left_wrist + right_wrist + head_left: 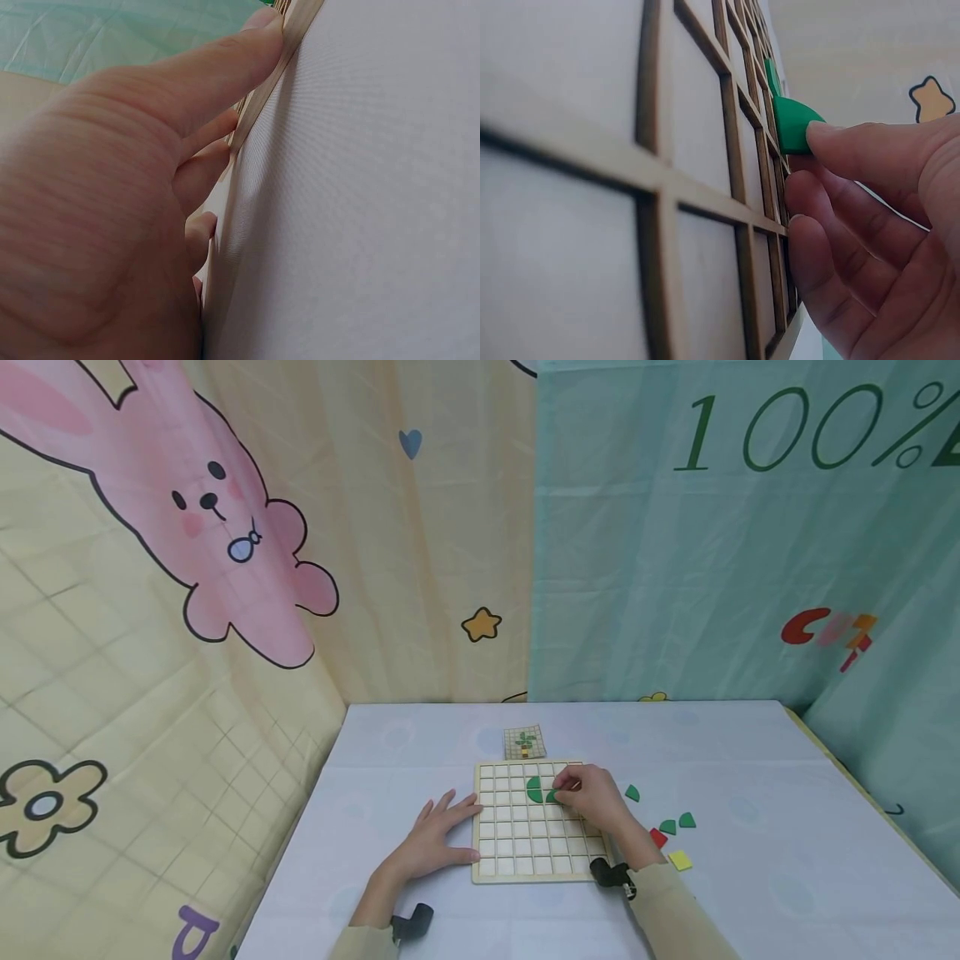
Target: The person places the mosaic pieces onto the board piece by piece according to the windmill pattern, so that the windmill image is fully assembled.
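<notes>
A wooden grid board [506,866] with white square cells lies on the table. My right hand [596,797] is over its upper right part, pinching a green quarter-circle piece [793,124] between thumb and fingers, close against the grid in the right wrist view. Just left of it, green pieces [534,783] sit in the cells. My left hand [431,843] lies at the board's left edge with fingers spread, fingertips and thumb right at the frame. The left wrist view shows that thumb [225,71] along the board's side.
Behind the board lies a small pattern card [513,745] with a green and yellow figure. To the right are loose green pieces [687,820], a red piece [658,837] and a yellow square [680,860]. Printed curtains [450,543] hang behind the white table [750,893].
</notes>
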`<state>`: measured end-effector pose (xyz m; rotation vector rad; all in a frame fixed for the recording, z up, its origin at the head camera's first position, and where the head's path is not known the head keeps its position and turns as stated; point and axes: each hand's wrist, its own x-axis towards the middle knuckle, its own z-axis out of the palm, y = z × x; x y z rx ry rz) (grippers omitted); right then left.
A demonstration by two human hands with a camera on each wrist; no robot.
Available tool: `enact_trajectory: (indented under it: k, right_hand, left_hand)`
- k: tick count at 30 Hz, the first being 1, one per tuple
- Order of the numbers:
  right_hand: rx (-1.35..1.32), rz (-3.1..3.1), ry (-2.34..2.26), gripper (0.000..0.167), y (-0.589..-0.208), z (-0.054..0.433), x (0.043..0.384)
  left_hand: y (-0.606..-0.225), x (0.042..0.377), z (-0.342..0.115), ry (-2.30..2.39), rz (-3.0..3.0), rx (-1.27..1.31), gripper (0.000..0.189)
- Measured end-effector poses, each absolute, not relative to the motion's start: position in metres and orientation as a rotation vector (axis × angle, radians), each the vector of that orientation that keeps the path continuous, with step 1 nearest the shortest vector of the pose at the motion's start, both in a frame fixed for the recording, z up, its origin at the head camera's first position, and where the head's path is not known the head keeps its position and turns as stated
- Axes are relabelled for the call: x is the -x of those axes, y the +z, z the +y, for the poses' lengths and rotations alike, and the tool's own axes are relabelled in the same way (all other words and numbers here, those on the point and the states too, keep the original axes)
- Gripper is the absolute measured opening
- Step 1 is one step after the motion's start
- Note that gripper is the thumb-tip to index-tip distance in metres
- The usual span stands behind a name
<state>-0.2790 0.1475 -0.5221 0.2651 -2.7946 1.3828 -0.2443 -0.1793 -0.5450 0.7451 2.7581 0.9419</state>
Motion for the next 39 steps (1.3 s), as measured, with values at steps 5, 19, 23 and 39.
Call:
enact_trajectory:
  k: [5,19,23,39]
  right_hand:
    - [-0.261,-2.803,1.373,0.011,-0.5239,0.1477,0.2797]
    - [-0.261,-2.839,1.247,0.013,-0.525,0.144,0.2824]
    - [-0.261,-2.84,1.249,0.012,-0.5251,0.1438,0.2817]
    - [-0.29,-2.844,1.2,0.012,-0.5218,0.1443,0.2795]
  left_hand:
    - [-0.5442,0.244,-0.1792,0.946,2.755,-0.744,0.083]
    - [-0.5443,0.2437,-0.1795,0.938,2.75,-0.746,0.081]
    - [-0.5439,0.2432,-0.1794,0.936,2.752,-0.741,0.082]
    - [-0.5439,0.2437,-0.1801,0.965,2.745,-0.75,0.083]
